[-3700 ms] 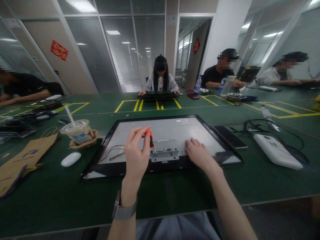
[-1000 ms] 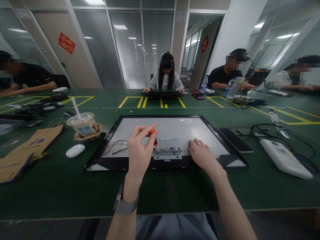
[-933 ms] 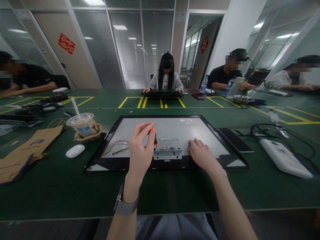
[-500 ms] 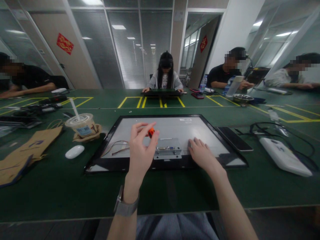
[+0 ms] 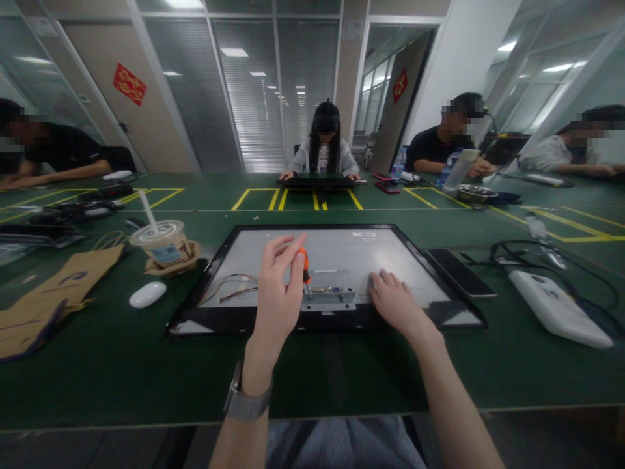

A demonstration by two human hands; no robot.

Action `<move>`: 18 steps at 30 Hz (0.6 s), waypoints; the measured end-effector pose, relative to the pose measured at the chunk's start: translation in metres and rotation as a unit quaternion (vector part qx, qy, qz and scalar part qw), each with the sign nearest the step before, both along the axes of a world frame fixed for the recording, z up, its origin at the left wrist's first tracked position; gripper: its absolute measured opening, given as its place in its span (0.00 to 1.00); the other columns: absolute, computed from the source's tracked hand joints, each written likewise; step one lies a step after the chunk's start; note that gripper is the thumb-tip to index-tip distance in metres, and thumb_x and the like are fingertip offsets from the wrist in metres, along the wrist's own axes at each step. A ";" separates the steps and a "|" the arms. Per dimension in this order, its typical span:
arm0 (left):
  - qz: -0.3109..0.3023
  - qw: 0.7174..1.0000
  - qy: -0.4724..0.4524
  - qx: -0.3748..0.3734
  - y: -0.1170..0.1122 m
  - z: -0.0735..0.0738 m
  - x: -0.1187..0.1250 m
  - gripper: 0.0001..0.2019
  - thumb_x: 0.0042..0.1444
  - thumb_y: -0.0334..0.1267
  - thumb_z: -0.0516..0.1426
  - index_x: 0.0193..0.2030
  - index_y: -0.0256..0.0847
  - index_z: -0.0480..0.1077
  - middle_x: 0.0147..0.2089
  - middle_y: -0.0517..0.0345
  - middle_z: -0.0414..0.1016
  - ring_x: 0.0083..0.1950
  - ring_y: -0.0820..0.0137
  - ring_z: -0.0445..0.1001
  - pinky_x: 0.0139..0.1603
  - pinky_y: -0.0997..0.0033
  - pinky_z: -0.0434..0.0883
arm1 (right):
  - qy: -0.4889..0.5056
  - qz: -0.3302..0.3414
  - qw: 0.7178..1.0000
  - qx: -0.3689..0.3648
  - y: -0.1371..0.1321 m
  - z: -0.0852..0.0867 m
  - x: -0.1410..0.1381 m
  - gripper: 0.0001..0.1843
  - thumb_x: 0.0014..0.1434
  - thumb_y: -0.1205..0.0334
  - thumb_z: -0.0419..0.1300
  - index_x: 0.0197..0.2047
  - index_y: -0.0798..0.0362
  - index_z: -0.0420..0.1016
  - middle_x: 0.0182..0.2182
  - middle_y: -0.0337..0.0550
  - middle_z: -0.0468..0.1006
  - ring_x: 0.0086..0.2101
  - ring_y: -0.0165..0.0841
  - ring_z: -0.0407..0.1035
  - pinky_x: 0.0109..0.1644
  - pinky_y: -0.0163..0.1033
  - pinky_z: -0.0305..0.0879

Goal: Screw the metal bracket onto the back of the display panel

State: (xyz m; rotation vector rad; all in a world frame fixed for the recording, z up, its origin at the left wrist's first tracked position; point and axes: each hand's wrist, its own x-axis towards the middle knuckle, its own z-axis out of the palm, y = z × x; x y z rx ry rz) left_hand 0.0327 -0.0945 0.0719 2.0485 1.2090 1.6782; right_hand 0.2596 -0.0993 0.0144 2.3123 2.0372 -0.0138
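Observation:
A flat display panel (image 5: pixel 332 251) in a black frame lies back side up in front of me. At its near middle sits a metal bracket (image 5: pixel 325 301) with ports along it. My left hand (image 5: pixel 279 286) is closed on an orange-and-black screwdriver (image 5: pixel 305 264), held nearly upright with its shaft pointing down at the bracket's left part. Whether the tip sits in a screw is too small to tell. My right hand (image 5: pixel 395 296) rests with fingers stretched out on the panel, right of the bracket. Thin wires (image 5: pixel 229 286) lie on the panel's left side.
A drink cup (image 5: pixel 163 244) with a straw, a white mouse (image 5: pixel 147 295) and a brown paper bag (image 5: pixel 63 293) are on the left. To the right lie a black phone (image 5: pixel 459 272), a white device (image 5: pixel 556 306) and black cables. Several people sit around the table.
The screwdriver in my left hand has swung to a more upright position, its shaft now showing above the bracket. My left hand has shifted slightly right. My right hand stays on the panel.

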 end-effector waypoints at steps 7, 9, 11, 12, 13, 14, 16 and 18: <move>-0.061 0.998 -0.004 0.002 -0.001 0.000 0.002 0.15 0.65 0.33 0.52 0.55 0.44 0.72 0.49 0.53 0.74 0.45 0.71 0.75 0.43 0.70 0.79 | -0.003 -0.004 1.000 0.001 0.002 -0.003 0.001 0.26 0.70 0.63 0.41 0.67 0.60 0.59 0.67 0.62 0.58 0.65 0.51 0.53 0.63 0.56 0.55; -0.058 0.998 -0.013 0.005 -0.002 0.000 0.002 0.12 0.63 0.33 0.55 0.51 0.45 0.74 0.45 0.56 0.73 0.41 0.72 0.75 0.41 0.71 0.79 | -0.002 -0.005 1.000 0.001 0.001 -0.002 0.001 0.26 0.70 0.63 0.41 0.67 0.60 0.59 0.67 0.62 0.58 0.65 0.50 0.53 0.63 0.56 0.55; -0.051 0.999 -0.019 0.007 -0.002 0.000 0.002 0.09 0.61 0.34 0.58 0.47 0.44 0.75 0.43 0.57 0.70 0.40 0.73 0.74 0.40 0.71 0.79 | -0.001 -0.004 1.000 0.000 0.001 -0.001 0.000 0.25 0.70 0.63 0.41 0.67 0.60 0.60 0.67 0.62 0.58 0.65 0.50 0.53 0.63 0.55 0.55; -0.045 0.999 -0.020 0.007 -0.001 0.000 0.002 0.08 0.60 0.34 0.59 0.45 0.44 0.76 0.42 0.57 0.69 0.40 0.73 0.73 0.40 0.71 0.78 | 0.000 -0.005 1.000 -0.001 0.001 -0.001 0.000 0.25 0.70 0.63 0.41 0.67 0.60 0.59 0.67 0.62 0.58 0.65 0.50 0.53 0.63 0.55 0.55; -0.038 0.999 -0.021 0.008 -0.001 0.000 0.002 0.07 0.59 0.34 0.59 0.44 0.44 0.76 0.42 0.58 0.68 0.40 0.73 0.73 0.40 0.71 0.78 | 0.001 -0.006 1.000 -0.001 0.000 -0.001 0.000 0.25 0.70 0.63 0.41 0.67 0.60 0.59 0.67 0.62 0.58 0.65 0.50 0.53 0.63 0.55 0.55; -0.032 0.999 -0.021 0.010 -0.001 -0.001 0.002 0.06 0.58 0.34 0.60 0.43 0.44 0.75 0.41 0.58 0.67 0.40 0.73 0.73 0.40 0.71 0.78 | 0.002 -0.006 1.000 -0.001 0.000 0.000 0.000 0.26 0.70 0.63 0.41 0.67 0.60 0.59 0.67 0.62 0.58 0.65 0.51 0.53 0.63 0.56 0.55; -0.018 1.000 -0.021 0.014 0.000 -0.002 0.001 0.06 0.57 0.34 0.61 0.41 0.43 0.75 0.40 0.58 0.65 0.39 0.73 0.72 0.39 0.71 0.77 | 0.002 -0.007 1.000 0.000 0.000 -0.001 0.000 0.26 0.70 0.63 0.41 0.67 0.61 0.59 0.67 0.62 0.57 0.65 0.51 0.53 0.64 0.56 0.55; -0.011 1.000 -0.023 0.015 0.000 -0.002 0.001 0.05 0.57 0.34 0.61 0.41 0.43 0.75 0.40 0.58 0.64 0.39 0.73 0.71 0.40 0.72 0.77 | 0.002 -0.005 1.000 0.000 0.000 -0.001 0.000 0.26 0.70 0.63 0.41 0.67 0.62 0.59 0.67 0.62 0.57 0.65 0.52 0.53 0.64 0.57 0.55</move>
